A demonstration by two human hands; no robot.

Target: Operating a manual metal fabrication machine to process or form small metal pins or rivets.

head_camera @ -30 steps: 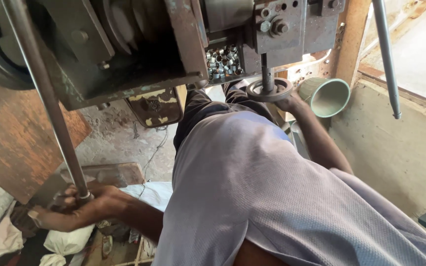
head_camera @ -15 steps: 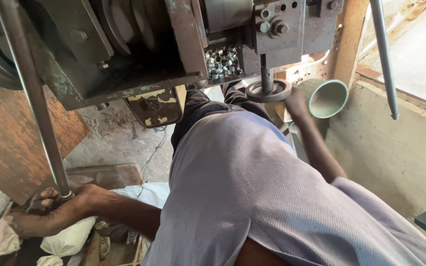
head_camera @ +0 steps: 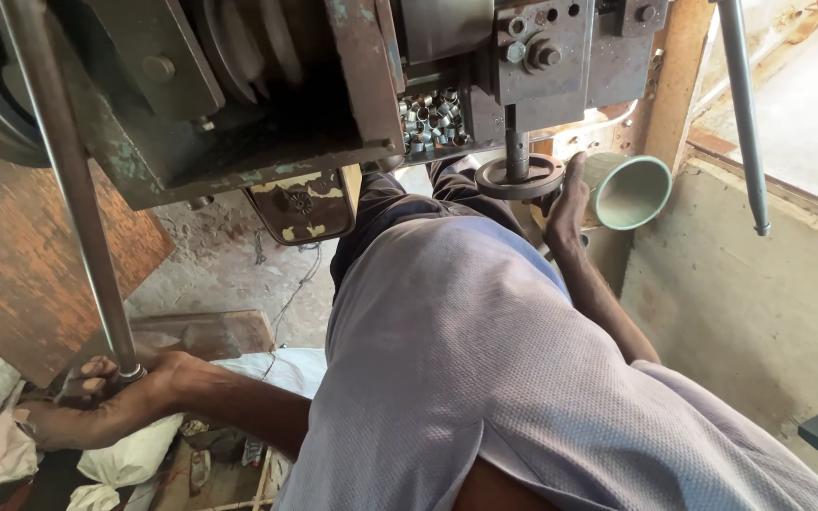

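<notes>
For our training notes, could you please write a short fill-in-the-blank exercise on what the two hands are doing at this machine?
1. The left hand grips the lower end of a long metal ____.
2. The right hand rests beside the round die plate and a ____-coloured cone.
3. Small metal ____ fill the tray behind the plate.

Missing words: rod; green; rings

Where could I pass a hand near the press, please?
Free: the concrete floor between the rusty panel and the shirt. Crowded: round the die wheel, where the right hand meets the green cup.
</notes>
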